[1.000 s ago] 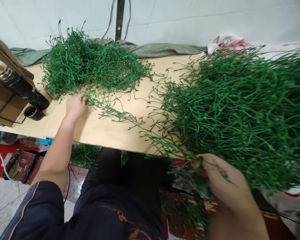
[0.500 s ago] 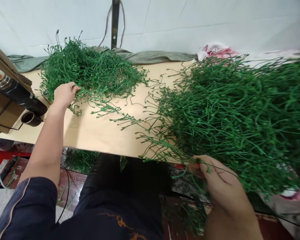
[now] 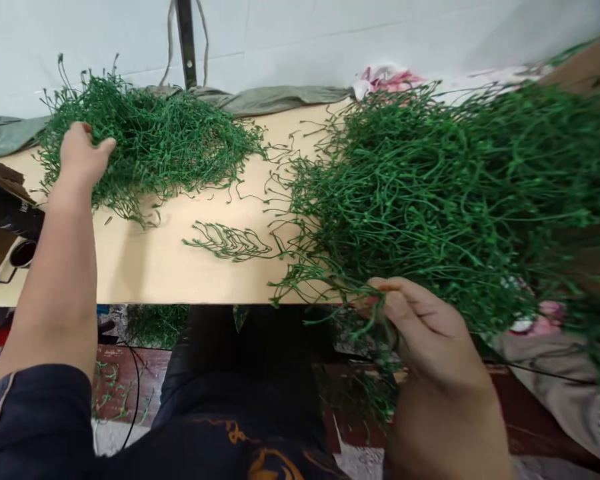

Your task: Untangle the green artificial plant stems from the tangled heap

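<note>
The big heap of green plastic stems (image 3: 445, 200) is spilling over the tabletop (image 3: 190, 267) edge right above the right hand (image 3: 425, 333), whose fingers are curling half-closed around a few strands at its near fringe. Far off to the other side, the left hand (image 3: 83, 157) is resting open-palmed on the smaller pile of stems (image 3: 155, 143). One loose sprig (image 3: 227, 241) is lying between the hands. Judging by the heaps, most stems are waiting to be handled.
</note>
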{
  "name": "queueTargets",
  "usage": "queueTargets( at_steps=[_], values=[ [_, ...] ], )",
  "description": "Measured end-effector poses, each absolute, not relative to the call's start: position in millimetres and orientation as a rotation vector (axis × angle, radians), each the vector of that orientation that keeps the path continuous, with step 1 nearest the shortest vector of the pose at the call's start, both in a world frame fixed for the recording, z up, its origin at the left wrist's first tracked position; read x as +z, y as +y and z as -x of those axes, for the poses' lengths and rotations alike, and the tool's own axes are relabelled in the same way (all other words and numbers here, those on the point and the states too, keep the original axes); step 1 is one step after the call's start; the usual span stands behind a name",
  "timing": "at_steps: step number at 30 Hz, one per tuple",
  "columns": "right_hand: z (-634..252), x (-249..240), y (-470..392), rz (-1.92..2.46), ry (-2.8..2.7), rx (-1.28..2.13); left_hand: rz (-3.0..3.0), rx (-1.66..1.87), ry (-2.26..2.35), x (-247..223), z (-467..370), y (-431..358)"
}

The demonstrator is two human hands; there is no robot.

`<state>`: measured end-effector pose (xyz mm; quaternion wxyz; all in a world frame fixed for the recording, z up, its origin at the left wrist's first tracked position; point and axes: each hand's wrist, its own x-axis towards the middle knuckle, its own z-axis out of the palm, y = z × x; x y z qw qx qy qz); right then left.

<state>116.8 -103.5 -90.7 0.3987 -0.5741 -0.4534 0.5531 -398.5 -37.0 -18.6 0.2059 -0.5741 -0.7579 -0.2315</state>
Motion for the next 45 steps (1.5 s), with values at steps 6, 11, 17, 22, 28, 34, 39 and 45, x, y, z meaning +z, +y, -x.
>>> queueTargets(
  at_steps=[6,11,17,22,28,34,39,45],
  values=[
    [-135,-102,-104,1.366,-1.713,1.206,2.129,-0.791,-2.042,-16,271,-58],
    [-133,-99,-102,1.188,-1.934,1.032,2.845,-0.252,-1.703,-54,186,-61],
    [-137,-90,-99,1.085,-2.008,0.853,2.962,0.021,-1.852,-75,174,-58],
    [-117,-72,-59,1.098,-1.946,0.702,2.612,-0.823,-2.31,-56,200,-77],
    [-60,-48,-40,1.121,-1.781,0.013,2.008,-1.795,-2.565,-73,184,-102],
    [-6,-96,-63,1.081,-1.833,1.056,1.969,-2.263,-2.614,-108,142,-114],
    [8,-117,-52,0.917,-1.55,1.663,2.169,-2.277,-2.583,-117,131,-120],
    [18,-107,-48,1.071,-1.238,1.718,2.372,-1.7,-2.526,-117,138,-125]
  ],
)
